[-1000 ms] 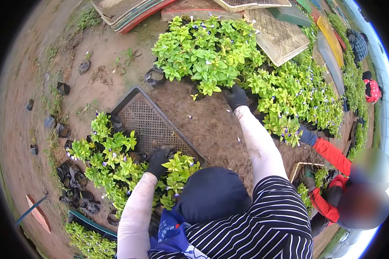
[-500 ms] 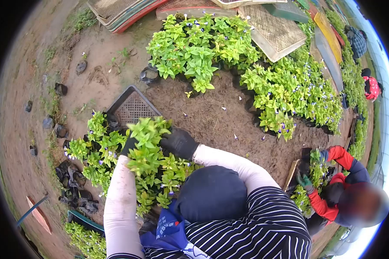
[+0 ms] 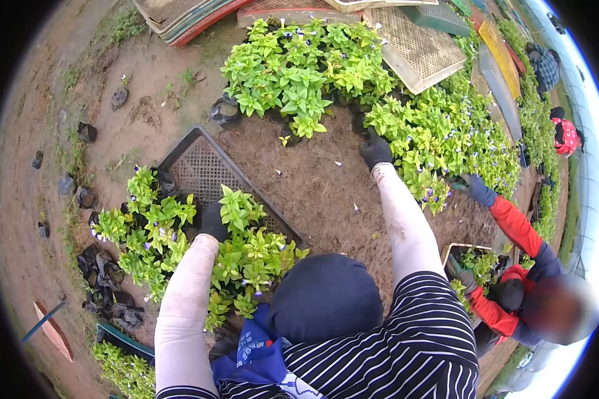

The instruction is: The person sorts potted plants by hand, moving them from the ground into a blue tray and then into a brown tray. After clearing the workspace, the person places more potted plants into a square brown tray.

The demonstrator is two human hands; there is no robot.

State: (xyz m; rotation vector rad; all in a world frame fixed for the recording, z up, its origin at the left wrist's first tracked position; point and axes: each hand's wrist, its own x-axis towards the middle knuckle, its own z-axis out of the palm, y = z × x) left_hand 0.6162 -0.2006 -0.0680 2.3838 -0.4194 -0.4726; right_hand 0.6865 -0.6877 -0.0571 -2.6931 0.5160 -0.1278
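My left hand [image 3: 213, 223], in a black glove, is closed at the base of a leafy potted plant [image 3: 238, 207] over the black mesh tray [image 3: 196, 169]. Leaves hide part of its fingers. Around it, several flowering plants [image 3: 158, 229] with small violet-white blooms fill the tray's near side. My right hand [image 3: 377, 150], also black-gloved, is stretched forward to the edge of the large bed of potted plants [image 3: 439, 136]. It is against the dark pots there, and its fingertips blend into them, so I cannot see its grip.
A co-worker in red sleeves [image 3: 516, 226] crouches at the right, one hand at the bed and one by a pale-rimmed tray [image 3: 469, 249]. Stacked mesh trays [image 3: 416, 56] lie at the back. Loose black pots [image 3: 103, 272] litter the soil at left.
My right hand has left the plant and moved forward and right to the bed. My left hand and that plant are lower in the tray. The co-worker's hand has reached to the bed.
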